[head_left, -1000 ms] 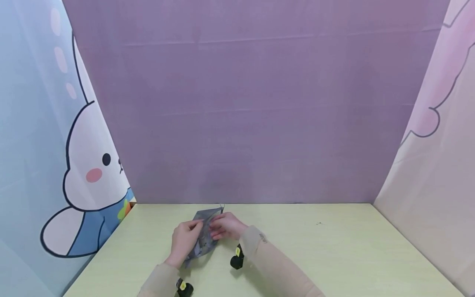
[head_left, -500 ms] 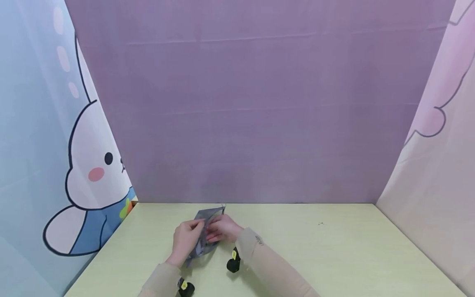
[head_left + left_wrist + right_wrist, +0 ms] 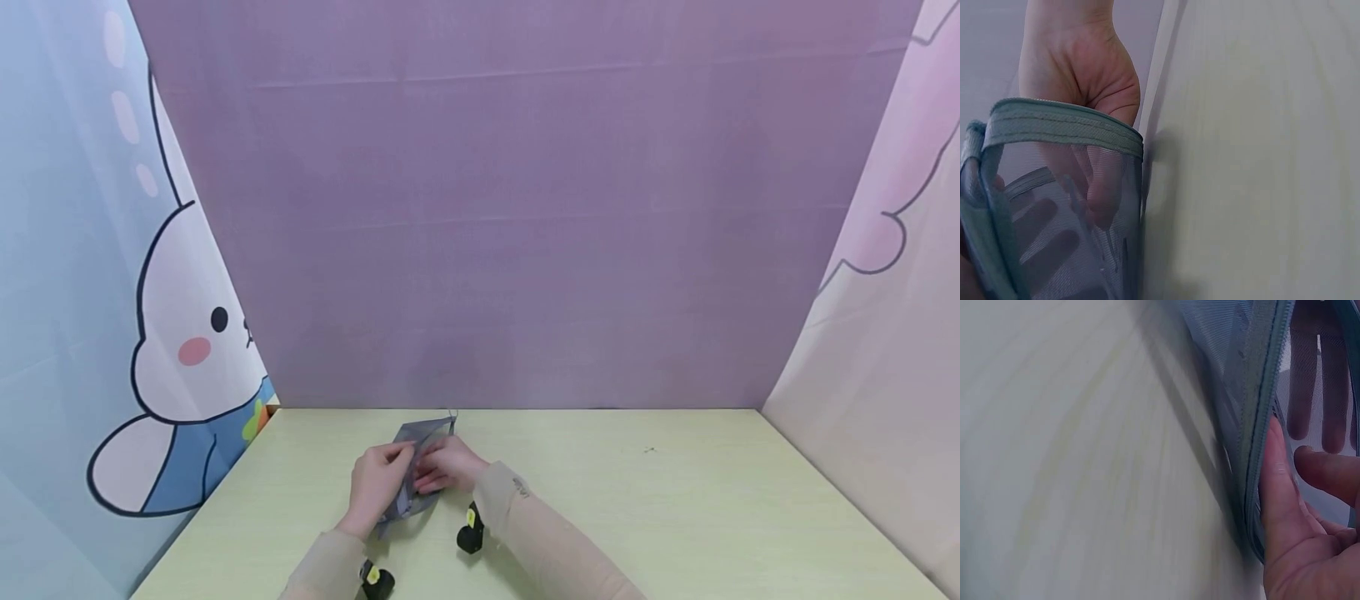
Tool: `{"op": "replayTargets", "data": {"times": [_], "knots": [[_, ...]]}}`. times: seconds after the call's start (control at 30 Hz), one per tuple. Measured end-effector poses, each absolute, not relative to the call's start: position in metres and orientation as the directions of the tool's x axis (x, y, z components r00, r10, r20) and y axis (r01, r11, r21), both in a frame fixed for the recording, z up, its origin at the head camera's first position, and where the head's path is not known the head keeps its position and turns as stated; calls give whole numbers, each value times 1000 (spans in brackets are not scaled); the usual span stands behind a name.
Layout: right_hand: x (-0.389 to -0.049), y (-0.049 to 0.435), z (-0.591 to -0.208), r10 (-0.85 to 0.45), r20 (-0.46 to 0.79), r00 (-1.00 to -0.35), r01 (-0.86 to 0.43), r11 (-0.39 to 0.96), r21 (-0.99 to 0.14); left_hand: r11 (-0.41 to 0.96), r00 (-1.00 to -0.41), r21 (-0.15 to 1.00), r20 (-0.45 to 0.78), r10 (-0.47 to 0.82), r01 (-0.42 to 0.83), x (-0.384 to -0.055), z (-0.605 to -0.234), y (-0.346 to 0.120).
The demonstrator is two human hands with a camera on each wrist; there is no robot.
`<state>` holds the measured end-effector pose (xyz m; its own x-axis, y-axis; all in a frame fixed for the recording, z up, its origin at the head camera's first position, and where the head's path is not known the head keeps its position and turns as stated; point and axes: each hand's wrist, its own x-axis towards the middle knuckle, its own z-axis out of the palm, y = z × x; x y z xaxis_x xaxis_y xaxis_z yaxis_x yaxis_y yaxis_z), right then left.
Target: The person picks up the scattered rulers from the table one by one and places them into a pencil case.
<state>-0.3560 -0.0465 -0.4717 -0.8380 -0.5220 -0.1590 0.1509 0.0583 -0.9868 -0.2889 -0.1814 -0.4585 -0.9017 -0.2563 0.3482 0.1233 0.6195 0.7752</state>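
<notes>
A grey-blue mesh zip pouch point(image 3: 405, 502) stands on its edge over the table. My left hand point(image 3: 377, 483) grips its near side; the fingers point(image 3: 1304, 387) show dark through the mesh in the right wrist view. The zipped mouth point(image 3: 1063, 128) gapes. Into it reaches my right hand point(image 3: 448, 464), thumb and fingers inside the pouch. Between that thumb point(image 3: 1325, 469) and a finger point(image 3: 1280, 481) runs the edge of a thin clear piece. In the left wrist view this clear piece point(image 3: 1107, 259) shows below a fingertip, blurred by the mesh.
The pale wooden table point(image 3: 600, 517) ends at a purple cloth backdrop point(image 3: 517, 250). A small wire-like loop point(image 3: 453, 414) sits at the pouch's far corner. Black wrist cameras point(image 3: 470, 537) hang under both sleeves. A small dark mark point(image 3: 650, 450) lies on the right of the table.
My right hand has moved slightly left and deeper into the pouch. The left hand keeps its grip with hardly any shift. The head view has turned a little.
</notes>
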Motion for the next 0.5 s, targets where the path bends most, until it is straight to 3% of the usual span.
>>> {"op": "replayTargets", "data": {"times": [0.5], "knots": [[-360,-42,-474,-551,-175,-816,138,109,-984,614,-907,782,333,-258,112,-289,-458,-181]]}}
